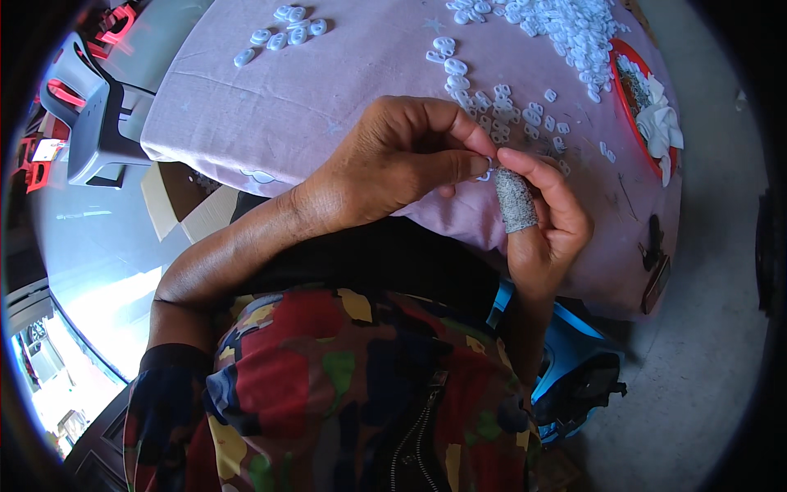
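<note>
So closest to me is my patchwork-print jacket in red, navy and yellow (283, 361), zipper down the front. Just past it, my left hand (398, 156) has thumb and index finger pinched on a tiny white plastic piece (484, 175), held up over the near edge of the table. My right hand (545, 213) is right beside it, fingers curled in, with a speckled grey fabric sleeve (516, 201) on the thumb. The piece is mostly hidden, so I honestly can't tell if the right hand grips it too. Beyond that, loose white oval plastic pieces (502, 105) sit scattered on the pale pink tablecloth (238, 107). Off to the right there's a red-rimmed tray (620, 94) with crumpled white tissue (658, 123), and farther back, a big heap of white pieces (566, 33).
</note>
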Available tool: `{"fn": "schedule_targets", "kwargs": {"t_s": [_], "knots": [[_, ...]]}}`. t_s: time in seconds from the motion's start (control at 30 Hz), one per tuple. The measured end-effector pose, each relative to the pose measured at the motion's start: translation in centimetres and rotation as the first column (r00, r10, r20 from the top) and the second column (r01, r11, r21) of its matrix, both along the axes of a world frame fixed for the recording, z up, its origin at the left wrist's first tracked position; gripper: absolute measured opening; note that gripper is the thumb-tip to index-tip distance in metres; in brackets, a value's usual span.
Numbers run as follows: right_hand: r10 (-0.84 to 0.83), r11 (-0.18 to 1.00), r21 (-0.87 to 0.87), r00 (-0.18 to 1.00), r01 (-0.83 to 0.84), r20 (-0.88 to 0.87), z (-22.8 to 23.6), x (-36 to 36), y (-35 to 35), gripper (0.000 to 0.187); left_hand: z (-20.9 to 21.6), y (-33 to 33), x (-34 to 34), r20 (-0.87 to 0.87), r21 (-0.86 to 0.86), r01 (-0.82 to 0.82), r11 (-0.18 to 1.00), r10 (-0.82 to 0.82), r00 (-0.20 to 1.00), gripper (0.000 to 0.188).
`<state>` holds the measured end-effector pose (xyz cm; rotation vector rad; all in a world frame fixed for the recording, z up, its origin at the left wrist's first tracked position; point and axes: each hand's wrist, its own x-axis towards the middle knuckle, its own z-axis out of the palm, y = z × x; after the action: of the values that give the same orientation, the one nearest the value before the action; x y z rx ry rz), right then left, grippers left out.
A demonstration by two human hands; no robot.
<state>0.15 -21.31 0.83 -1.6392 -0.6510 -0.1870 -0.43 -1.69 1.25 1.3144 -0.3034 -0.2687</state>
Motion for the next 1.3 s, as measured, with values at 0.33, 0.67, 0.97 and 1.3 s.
{"fn": "schedule_targets", "kwargs": {"t_s": [0.33,0.67,0.97,1.3], "knots": [[-0.014,1.0,-0.025,0.999,0.013,-0.031,-0.3,-0.2,-0.2,0.031,0.0,0.1,0.1,-0.01,0.004,0.009,1.0,-0.009,1.0,0.018],[0.018,1.0,0.004,0.998,-0.018,-0.054,-0.2,-0.3,-0.1,0.033,-0.6,-0.3,0.1,0.055,0.056,-0.024,0.998,0.02,0.998,0.013],[-0.01,1.0,-0.012,0.998,0.009,-0.068,-0.2,-0.5,0.1,0.035,0.2,0.0,0.2,-0.027,0.005,-0.024,1.0,0.025,0.999,0.012],[-0.044,0.997,-0.069,0.999,0.043,-0.022,-0.4,-0.5,0.1,0.035,-0.4,0.1,0.3,-0.018,0.012,-0.026,1.0,0.026,0.999,0.014]]}}
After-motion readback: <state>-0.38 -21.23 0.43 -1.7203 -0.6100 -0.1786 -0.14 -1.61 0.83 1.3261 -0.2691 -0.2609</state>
